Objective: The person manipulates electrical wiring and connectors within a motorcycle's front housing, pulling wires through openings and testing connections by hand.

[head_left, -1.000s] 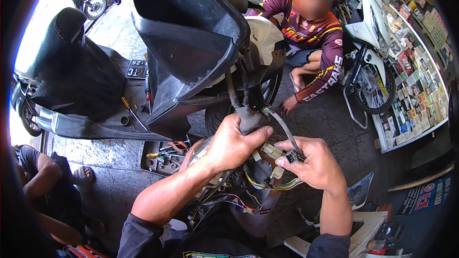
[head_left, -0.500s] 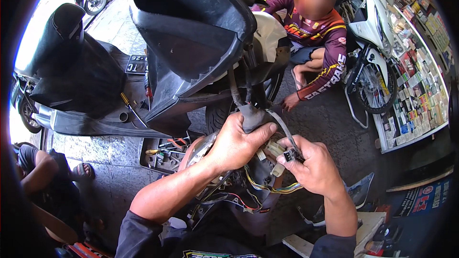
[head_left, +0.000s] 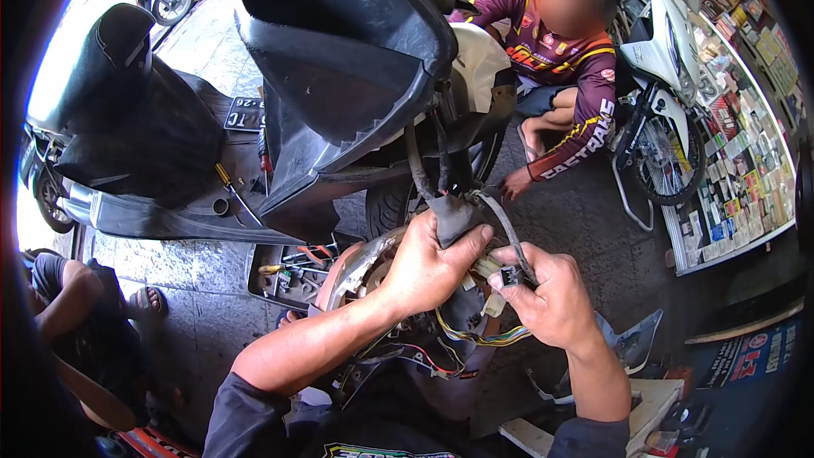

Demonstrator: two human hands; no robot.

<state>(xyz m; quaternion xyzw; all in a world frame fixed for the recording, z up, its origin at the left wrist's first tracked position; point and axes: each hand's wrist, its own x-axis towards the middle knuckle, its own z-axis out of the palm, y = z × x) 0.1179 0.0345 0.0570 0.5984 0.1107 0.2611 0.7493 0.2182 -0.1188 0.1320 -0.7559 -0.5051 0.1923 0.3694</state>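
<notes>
My left hand is closed round a dark grey rubber boot on a wiring harness hanging from the front of a partly stripped scooter. A sleeved grey cable runs from beside the boot to my right hand. Fingers and thumb there pinch this cable and its small black connector, the connector's open end showing. Between and below my hands hang pale plastic connectors and a bundle of coloured wires. The palm side of my left grip is hidden.
A tray of tools lies on the floor at left. A screwdriver rests on the scooter's footboard. Another person squats beyond the front wheel, one hand near it. A white motorcycle and a display case stand right.
Both hands keep their grips. My left hand and the boot have shifted slightly downward and right. The squatting person's head has moved a little to the right.
</notes>
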